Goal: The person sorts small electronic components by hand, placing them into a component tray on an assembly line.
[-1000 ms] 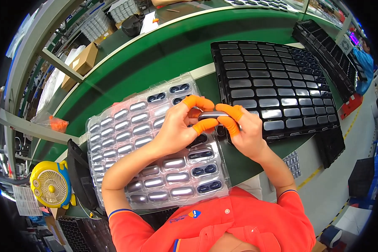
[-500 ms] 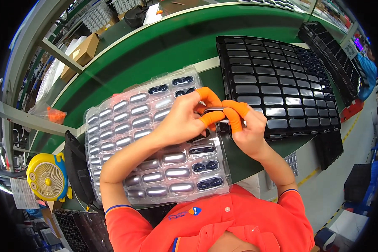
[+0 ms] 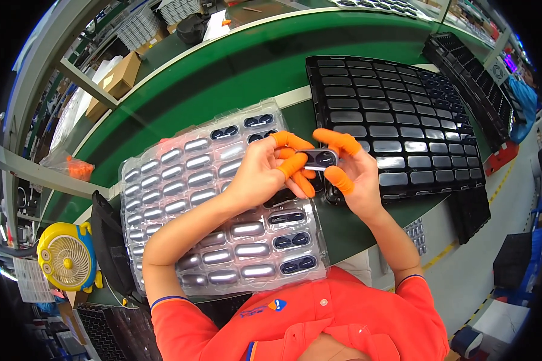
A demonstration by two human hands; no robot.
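Observation:
Between the orange-covered fingertips of my left hand (image 3: 262,168) is a small dark oval part with two round openings (image 3: 320,159), its face turned up. My right hand (image 3: 356,171) is at the part's right end, thumb and fingers spread apart above and below it. Orange finger covers are on both hands. Below my left arm lies a clear plastic tray (image 3: 323,256) of silver oval pieces (image 3: 259,271), with several dark oval parts (image 3: 299,265) along its right side. My left forearm hides some of its pockets.
A black tray (image 3: 377,136) with rows of oval pockets lies to the right, dark parts filling its far right corner. Beyond it leans another black tray (image 3: 470,90). A yellow toy-shaped fan (image 3: 68,263) stands at left, near a bag of orange finger covers (image 3: 79,168).
My right thumb and fingers have opened away from the part. It has turned in my left hand, so its two round openings now show.

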